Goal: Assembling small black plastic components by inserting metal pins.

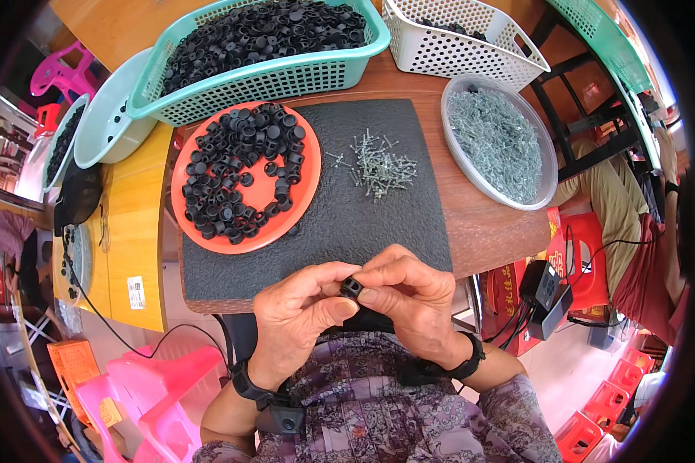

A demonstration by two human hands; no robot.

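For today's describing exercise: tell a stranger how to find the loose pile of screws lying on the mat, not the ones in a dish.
Start at the dark textured mat covering the middle of the wooden table. On its far half, right of the round orange plate of black caps, lies the small heap of silvery screws. Unlike the screws in the clear round dish further right, these lie directly on the mat.

Small assembly workshop: baskets of black caps (262, 35), tray of screws (498, 143).

One head camera looks steeply down from above, close to the hands (363, 301) near the bottom; the table (486, 224) stretches far ahead, its edges bending at the rim.
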